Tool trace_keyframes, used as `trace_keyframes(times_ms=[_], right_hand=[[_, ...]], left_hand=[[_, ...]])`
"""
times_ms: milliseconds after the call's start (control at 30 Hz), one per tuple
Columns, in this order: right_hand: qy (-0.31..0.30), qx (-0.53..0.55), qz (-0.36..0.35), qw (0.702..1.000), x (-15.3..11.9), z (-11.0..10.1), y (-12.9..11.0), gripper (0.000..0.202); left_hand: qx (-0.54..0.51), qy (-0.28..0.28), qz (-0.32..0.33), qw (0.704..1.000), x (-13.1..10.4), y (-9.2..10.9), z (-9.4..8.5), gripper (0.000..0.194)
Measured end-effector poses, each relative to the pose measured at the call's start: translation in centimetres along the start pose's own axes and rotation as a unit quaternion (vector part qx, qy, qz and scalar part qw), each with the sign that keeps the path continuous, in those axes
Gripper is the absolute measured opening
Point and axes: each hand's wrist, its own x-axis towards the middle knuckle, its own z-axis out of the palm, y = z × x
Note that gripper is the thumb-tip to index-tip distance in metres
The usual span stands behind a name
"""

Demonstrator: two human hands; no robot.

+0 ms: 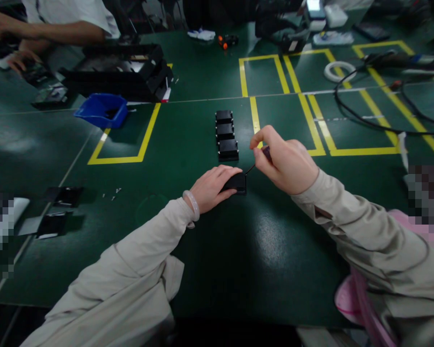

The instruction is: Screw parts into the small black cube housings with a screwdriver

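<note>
The left hand (211, 189) grips a black block (240, 180) on the green surface (224, 270), just nearer than three similar blocks (226, 131) in a row. The right hand (287, 161) is closed around a screwdriver (267, 153), its shaft slanting down to the held block's right edge.

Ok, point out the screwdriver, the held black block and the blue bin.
Screwdriver (250, 169): head view, on its thin shaft.
Held black block (237, 181): head view, uncovered black surface.
Blue bin (120, 115): head view, side wall.
</note>
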Motion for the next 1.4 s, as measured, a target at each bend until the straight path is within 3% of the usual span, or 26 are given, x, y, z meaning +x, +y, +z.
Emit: trace_keyframes(times_ms=[1400], right_hand=[[0.017,-0.004,-0.022,1.0,-0.21,0.49,-0.02,0.028]], left_hand=[[0.0,0.001,0.001,1.0,-0.04,-0.03,0.09,0.045]])
